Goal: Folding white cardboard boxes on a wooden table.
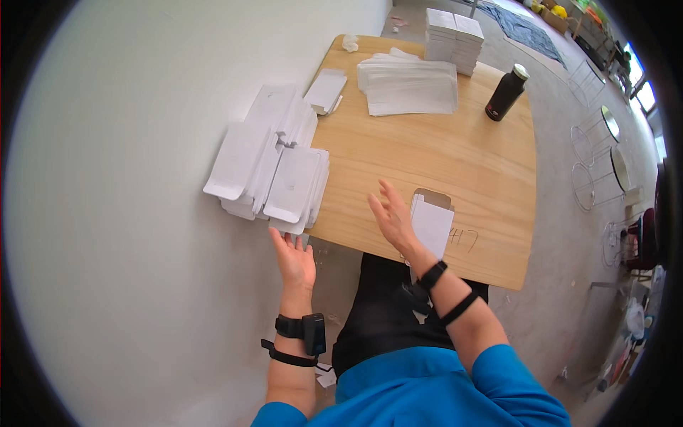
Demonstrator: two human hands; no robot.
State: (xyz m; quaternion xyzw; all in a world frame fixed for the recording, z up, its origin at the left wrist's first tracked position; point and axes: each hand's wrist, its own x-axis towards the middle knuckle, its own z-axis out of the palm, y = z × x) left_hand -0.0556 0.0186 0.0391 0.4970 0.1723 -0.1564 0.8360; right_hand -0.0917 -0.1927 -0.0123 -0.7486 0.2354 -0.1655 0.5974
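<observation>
Palm up, my left hand (294, 265) is just below the near end of the piled flat white cartons (295, 183), its fingers stretched out. Whether its fingertips touch the lowest carton I cannot tell. My right hand (393, 219) hovers over the table's near part, fingers apart and holding nothing. Just right of it lies a small white carton (431, 222) with a brown inner flap raised at its far end. The right wrist overlaps the carton's near end. The carton piles stand at the left edge of the wooden table (420, 153), against the wall.
Far back on the table are a spread of flat white sheets (413, 87), stacked white boxes (453, 43) and a crumpled white tissue (350, 43). A black bottle (506, 93) stands at the right. A few flat cartons (326, 90) lie far left. Stools (617, 169) stand beyond the table.
</observation>
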